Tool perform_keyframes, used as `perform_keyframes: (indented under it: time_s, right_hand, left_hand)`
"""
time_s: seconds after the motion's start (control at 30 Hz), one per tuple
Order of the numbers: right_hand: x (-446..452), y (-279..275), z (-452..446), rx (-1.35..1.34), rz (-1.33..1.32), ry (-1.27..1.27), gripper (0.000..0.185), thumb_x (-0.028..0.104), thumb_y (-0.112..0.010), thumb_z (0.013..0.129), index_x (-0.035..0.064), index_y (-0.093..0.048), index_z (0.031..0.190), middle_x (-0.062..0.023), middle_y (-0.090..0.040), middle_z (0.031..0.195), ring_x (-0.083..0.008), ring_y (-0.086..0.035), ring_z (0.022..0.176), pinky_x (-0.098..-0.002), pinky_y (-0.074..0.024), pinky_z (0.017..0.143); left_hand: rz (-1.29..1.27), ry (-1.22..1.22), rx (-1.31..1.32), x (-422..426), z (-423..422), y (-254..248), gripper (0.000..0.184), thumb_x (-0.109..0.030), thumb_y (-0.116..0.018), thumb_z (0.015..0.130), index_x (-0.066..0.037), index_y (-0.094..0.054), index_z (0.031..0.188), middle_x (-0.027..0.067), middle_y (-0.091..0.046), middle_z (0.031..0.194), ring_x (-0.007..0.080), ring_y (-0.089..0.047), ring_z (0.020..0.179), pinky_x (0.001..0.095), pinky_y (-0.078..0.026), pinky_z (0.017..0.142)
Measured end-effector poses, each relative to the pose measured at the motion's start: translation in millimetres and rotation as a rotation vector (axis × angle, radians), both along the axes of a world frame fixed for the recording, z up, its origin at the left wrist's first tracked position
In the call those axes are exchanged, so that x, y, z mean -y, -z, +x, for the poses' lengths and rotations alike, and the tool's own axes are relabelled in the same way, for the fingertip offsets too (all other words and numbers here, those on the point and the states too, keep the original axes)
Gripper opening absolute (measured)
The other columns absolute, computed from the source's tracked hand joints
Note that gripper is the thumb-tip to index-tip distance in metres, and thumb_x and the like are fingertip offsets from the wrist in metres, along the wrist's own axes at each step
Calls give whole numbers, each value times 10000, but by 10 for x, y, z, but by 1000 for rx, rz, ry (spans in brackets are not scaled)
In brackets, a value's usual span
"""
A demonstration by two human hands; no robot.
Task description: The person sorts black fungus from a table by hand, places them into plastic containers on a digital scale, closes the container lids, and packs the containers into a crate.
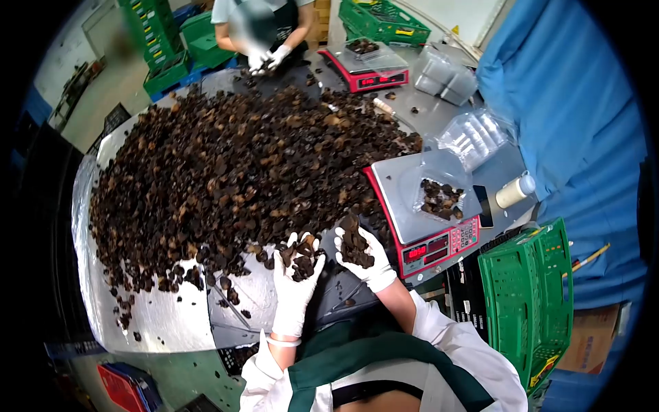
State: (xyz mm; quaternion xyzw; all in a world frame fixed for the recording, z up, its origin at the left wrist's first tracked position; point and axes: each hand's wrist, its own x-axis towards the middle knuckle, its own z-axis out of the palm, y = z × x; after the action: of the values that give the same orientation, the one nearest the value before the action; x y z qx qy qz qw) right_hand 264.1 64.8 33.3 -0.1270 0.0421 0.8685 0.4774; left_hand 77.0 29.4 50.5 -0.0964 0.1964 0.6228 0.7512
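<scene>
Green apron [374, 353] nearest, our left hand [294, 292] and right hand [379, 266] cupped dark pieces [301, 265], fingers curled gently, ideally without crushing.

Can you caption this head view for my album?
Two gloved hands lift dark clumps beside a red scale.

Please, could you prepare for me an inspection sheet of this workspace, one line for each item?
Surface: metal table, loose pieces scattered near the front edge
Things: large heap of dark pieces; near scale carries a clear tray with some pieces
Clutter: phone and bottle beside the near scale
Hands: left hand and right hand gloved, fingers curved around dark pieces
Cables: nothing seen for certain
Surroundings: co-worker across the table, second scale, green crates, blue curtain
</scene>
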Motion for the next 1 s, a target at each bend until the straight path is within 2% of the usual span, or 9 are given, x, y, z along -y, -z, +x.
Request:
perform_keyframes:
  time_s: [0.17, 0.3, 0.4, 0.47, 0.53, 0.6, 0.73, 0.83, 1.0]
  right_hand:
    - [-144, -437, 674, 169, 72, 246, 378, 292, -454, 957, 38, -542, 1223, -132, -646, 1108, -265, -657, 907, -420, -560, 690]
    - [-345, -1049, 1450, 679, 224, 527, 200, 154, -513, 930, 65, -556, 1104, -94, -649, 953, -201, -645, 781, -339, -559, 623]
    - [-541, -996, 2033, 1129, 420, 739, 106, 79, -581, 884, 40, -591, 981, -23, -606, 860, -109, -582, 786, -246, -487, 704]
    - [-524, -1056, 2261, 1593, 460, 763, 129, 84, -649, 846, 31, -594, 950, -10, -595, 863, -101, -567, 823, -240, -458, 761]
    - [-576, -927, 2373, 1752, 650, 785, 161, 73, -673, 829, 25, -593, 960, -25, -606, 898, -114, -572, 851, -256, -459, 784]
    - [-565, -842, 2425, 1642, 611, 604, 212, 66, -684, 829, 31, -604, 1021, -48, -629, 970, -130, -588, 934, -279, -463, 846]
    - [-569, -787, 2504, 1390, 529, 574, 176, 49, -625, 878, 17, -612, 1051, -63, -648, 1006, -123, -603, 958, -263, -473, 858]
    - [-554, -787, 2709, 1445, 568, 637, 119, 27, -550, 920, -3, -623, 1010, -64, -662, 961, -123, -619, 908, -248, -484, 833]
    - [-530, -867, 2802, 1889, 840, 584, 149, 95, -687, 811, 55, -665, 953, -87, -658, 949, -212, -639, 859, -304, -490, 814]
  left_hand:
    - [121, 144, 14, -362, 530, -271, 512, -513, -381, 968, -162, -515, 1314, 106, -516, 1349, 300, -483, 1241, 505, -411, 994]
    - [241, 261, -73, -752, 1168, -579, 523, -509, -394, 967, -128, -522, 1302, 123, -520, 1338, 296, -491, 1228, 517, -424, 990]
    - [264, 308, -154, -971, 1686, -765, 550, -503, -398, 974, -83, -502, 1314, 124, -559, 1273, 275, -526, 1172, 463, -421, 1003]
    - [381, 376, -441, -1051, 2010, -812, 551, -482, -414, 979, -44, -504, 1300, 122, -577, 1231, 243, -537, 1144, 399, -426, 985]
    - [560, 353, -790, -1316, 2271, -298, 489, -397, -434, 995, -14, -519, 1286, 127, -588, 1204, 209, -540, 1126, 350, -421, 971]
    - [907, 124, -1397, -1367, 2450, -213, 429, -320, -423, 1006, -2, -533, 1273, 124, -589, 1201, 208, -537, 1131, 345, -409, 984]
    - [865, -26, -1730, -1350, 2481, -328, 250, -141, -523, 914, -68, -647, 1119, 74, -652, 1098, 227, -559, 1075, 382, -363, 1006]
    - [813, -2, -1610, -1195, 2363, -522, 308, -183, -464, 958, -47, -598, 1199, 117, -610, 1174, 236, -547, 1104, 366, -368, 1007]
    - [530, 90, -1545, -968, 2041, -628, 331, -202, -423, 995, -12, -568, 1223, 127, -591, 1220, 218, -565, 1103, 330, -432, 954]
